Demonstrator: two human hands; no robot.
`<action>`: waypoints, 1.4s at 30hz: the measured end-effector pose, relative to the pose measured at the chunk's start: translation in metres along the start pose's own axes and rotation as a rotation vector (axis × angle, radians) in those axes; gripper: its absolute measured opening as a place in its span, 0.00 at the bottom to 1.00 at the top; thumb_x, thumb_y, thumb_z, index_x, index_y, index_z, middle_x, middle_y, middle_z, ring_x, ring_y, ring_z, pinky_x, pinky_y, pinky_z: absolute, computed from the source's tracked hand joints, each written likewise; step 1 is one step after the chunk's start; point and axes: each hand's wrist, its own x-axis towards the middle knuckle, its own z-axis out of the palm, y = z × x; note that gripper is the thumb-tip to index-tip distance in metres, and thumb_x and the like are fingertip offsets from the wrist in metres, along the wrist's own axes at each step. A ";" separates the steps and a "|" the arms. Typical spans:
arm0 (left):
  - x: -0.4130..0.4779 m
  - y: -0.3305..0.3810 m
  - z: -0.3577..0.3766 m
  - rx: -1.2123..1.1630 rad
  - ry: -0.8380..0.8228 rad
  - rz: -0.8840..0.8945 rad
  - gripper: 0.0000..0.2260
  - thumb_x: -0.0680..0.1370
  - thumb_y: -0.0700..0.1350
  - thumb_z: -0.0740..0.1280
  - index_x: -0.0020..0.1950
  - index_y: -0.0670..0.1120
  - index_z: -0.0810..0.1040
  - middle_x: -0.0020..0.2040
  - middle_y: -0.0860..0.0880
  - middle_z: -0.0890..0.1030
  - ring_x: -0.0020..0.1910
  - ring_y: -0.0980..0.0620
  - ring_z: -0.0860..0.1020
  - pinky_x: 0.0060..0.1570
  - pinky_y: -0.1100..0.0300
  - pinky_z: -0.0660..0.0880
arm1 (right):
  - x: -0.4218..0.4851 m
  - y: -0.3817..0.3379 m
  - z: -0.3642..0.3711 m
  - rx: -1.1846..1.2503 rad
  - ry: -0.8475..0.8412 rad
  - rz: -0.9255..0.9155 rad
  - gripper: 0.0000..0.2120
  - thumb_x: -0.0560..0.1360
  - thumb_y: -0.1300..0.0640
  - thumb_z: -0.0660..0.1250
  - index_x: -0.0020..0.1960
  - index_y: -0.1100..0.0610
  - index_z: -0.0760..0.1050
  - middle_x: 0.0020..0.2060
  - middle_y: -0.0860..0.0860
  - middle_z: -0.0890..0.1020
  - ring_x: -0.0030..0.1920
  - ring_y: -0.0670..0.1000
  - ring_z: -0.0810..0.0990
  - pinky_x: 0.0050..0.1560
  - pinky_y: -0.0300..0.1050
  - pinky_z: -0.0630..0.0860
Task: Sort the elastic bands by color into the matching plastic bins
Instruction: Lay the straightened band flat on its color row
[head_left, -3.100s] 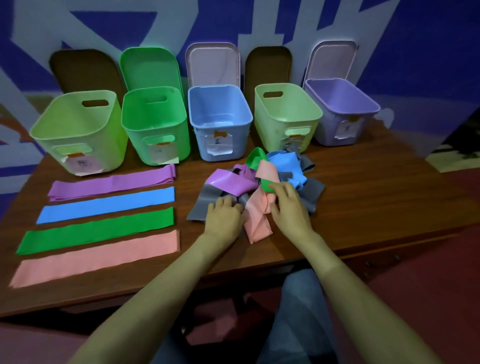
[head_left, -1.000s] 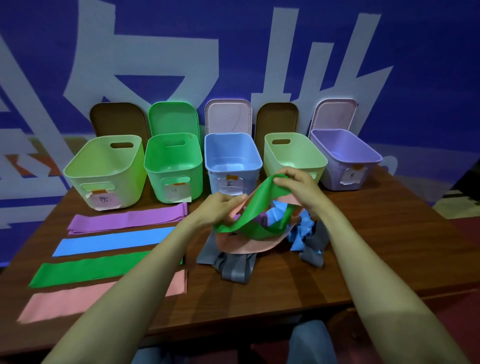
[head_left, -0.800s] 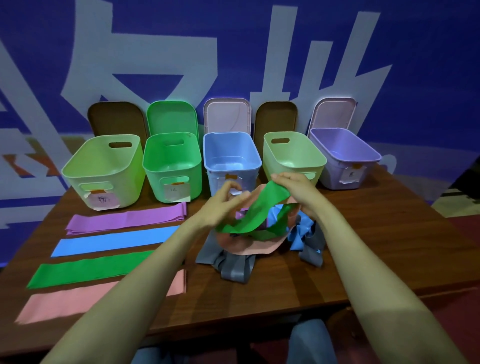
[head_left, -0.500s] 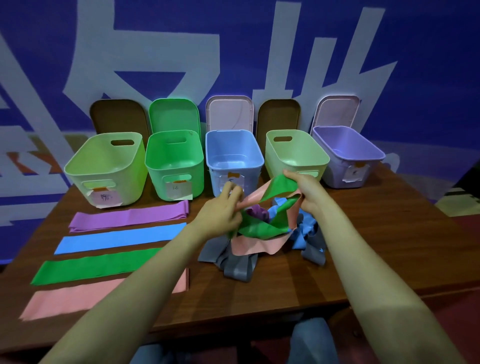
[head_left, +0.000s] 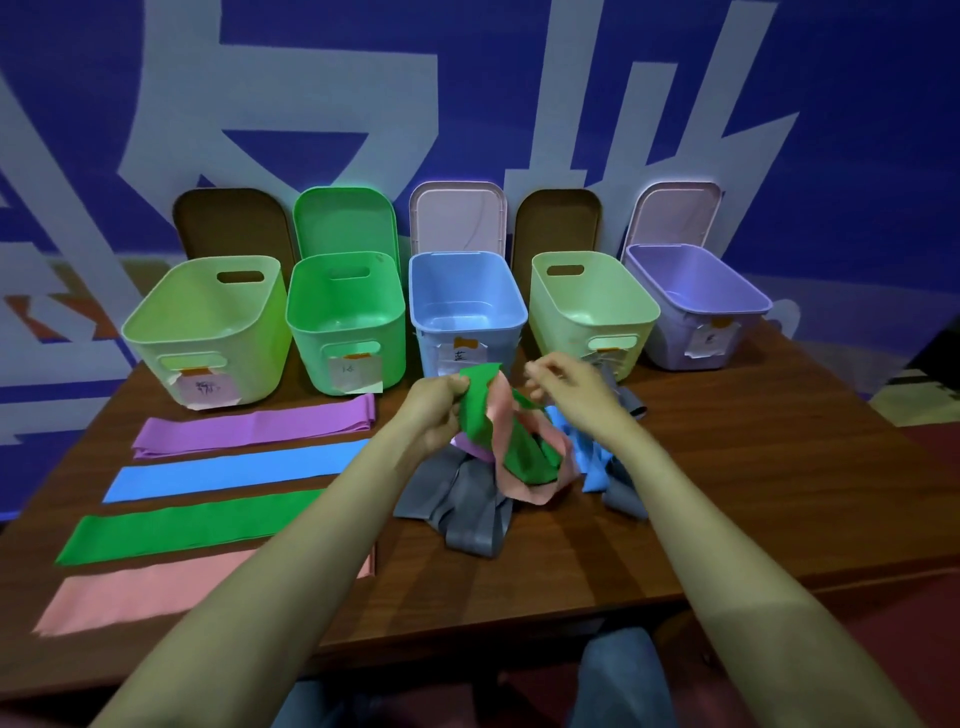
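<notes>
My left hand (head_left: 436, 410) grips the upper end of a green band (head_left: 485, 415) and holds it above a tangled pile of pink (head_left: 527, 486), grey (head_left: 457, 512), blue (head_left: 589, 460) and purple (head_left: 475, 449) bands at the table's middle. My right hand (head_left: 569, 387) hovers just right of it with curled fingers; a strip of the green band runs up under its palm. Behind stand a green bin (head_left: 345, 317), a blue bin (head_left: 465, 306), a purple bin (head_left: 696, 296) and two light green bins (head_left: 208, 322) (head_left: 592, 306), all without bands inside.
Flat on the brown table (head_left: 753, 493) at the left lie a purple band (head_left: 254, 423), a blue band (head_left: 234, 470), a green band (head_left: 182, 527) and a pink band (head_left: 156, 592). Lids (head_left: 457, 218) lean on the wall behind the bins.
Both hands lifted the green band, tangled with a pink one, out of the pile. My left hand has taken its upper end, and my right hand has shifted off to the right.
</notes>
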 end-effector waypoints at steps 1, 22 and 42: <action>0.001 -0.002 0.002 -0.007 0.005 0.014 0.12 0.81 0.33 0.54 0.60 0.34 0.72 0.46 0.41 0.78 0.42 0.48 0.78 0.38 0.59 0.79 | -0.003 -0.001 0.004 0.026 -0.108 0.022 0.09 0.76 0.50 0.65 0.49 0.56 0.75 0.40 0.53 0.82 0.40 0.50 0.79 0.46 0.47 0.75; -0.003 0.001 0.002 1.278 0.013 0.513 0.36 0.72 0.50 0.72 0.75 0.48 0.58 0.73 0.43 0.56 0.71 0.44 0.61 0.69 0.51 0.63 | 0.001 -0.048 -0.049 0.999 0.093 -0.007 0.09 0.75 0.58 0.58 0.38 0.54 0.71 0.31 0.50 0.76 0.35 0.48 0.74 0.32 0.38 0.73; -0.028 0.011 -0.041 1.099 -0.275 0.168 0.14 0.69 0.57 0.73 0.43 0.46 0.83 0.39 0.52 0.80 0.39 0.56 0.75 0.42 0.62 0.69 | -0.007 0.017 -0.060 0.403 0.399 0.089 0.10 0.74 0.56 0.68 0.37 0.55 0.70 0.32 0.49 0.72 0.33 0.46 0.69 0.36 0.40 0.66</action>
